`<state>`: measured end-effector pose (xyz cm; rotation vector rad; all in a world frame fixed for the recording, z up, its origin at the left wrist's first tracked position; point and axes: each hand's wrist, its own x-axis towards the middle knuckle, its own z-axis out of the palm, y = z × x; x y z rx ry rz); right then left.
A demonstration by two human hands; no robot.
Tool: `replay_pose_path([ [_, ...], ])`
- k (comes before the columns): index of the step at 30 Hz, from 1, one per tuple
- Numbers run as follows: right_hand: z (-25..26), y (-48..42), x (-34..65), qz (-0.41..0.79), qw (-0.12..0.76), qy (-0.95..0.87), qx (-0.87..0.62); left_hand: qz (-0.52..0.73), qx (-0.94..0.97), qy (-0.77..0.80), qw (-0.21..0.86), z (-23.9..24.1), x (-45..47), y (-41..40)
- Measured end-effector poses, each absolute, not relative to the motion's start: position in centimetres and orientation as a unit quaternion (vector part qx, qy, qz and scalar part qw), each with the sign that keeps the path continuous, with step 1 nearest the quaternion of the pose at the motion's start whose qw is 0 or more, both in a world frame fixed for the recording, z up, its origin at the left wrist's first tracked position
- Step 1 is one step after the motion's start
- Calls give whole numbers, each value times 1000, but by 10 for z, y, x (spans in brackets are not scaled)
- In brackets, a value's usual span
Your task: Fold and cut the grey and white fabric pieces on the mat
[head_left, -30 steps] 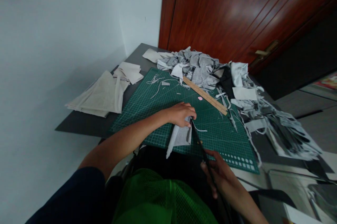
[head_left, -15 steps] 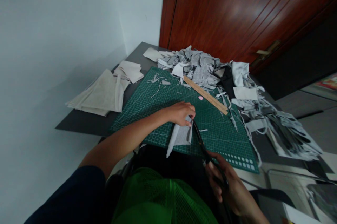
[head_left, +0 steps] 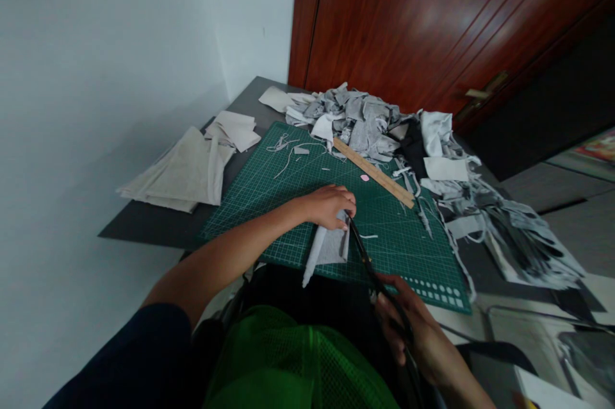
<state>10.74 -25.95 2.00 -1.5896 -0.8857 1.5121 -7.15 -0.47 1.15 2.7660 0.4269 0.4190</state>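
Note:
My left hand [head_left: 331,206] is closed on the upper end of a small grey fabric piece [head_left: 334,245], whose left side is rolled or folded into a pale strip. The fabric lies at the near edge of a green cutting mat [head_left: 269,204] and hangs slightly over it. In my right hand [head_left: 408,322] is a pair of long black scissors [head_left: 364,255], with fingers wrapped around the handles. The blade tips meet the fabric's upper right corner, right beside my left fingertips. Whether the blades are apart there, I cannot make out.
A wooden ruler [head_left: 375,172] lies across the mat near a pink chip [head_left: 364,177] and loose threads. Grey fabric scraps [head_left: 365,120] heap along the back. Folded cream cloth [head_left: 187,172] sits left, stacked grey pieces [head_left: 533,242] right. A wall and a wooden door [head_left: 408,24] stand behind.
The view has shifted very slightly. Both hands, the scissors and the fabric keep nearly the same positions.

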Motion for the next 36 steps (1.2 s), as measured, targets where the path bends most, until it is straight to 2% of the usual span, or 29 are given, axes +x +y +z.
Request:
replay_pose_path([
  [36,13,-255,83,563,397,-353,-633,132,962,169,169,16,-72,-9],
])
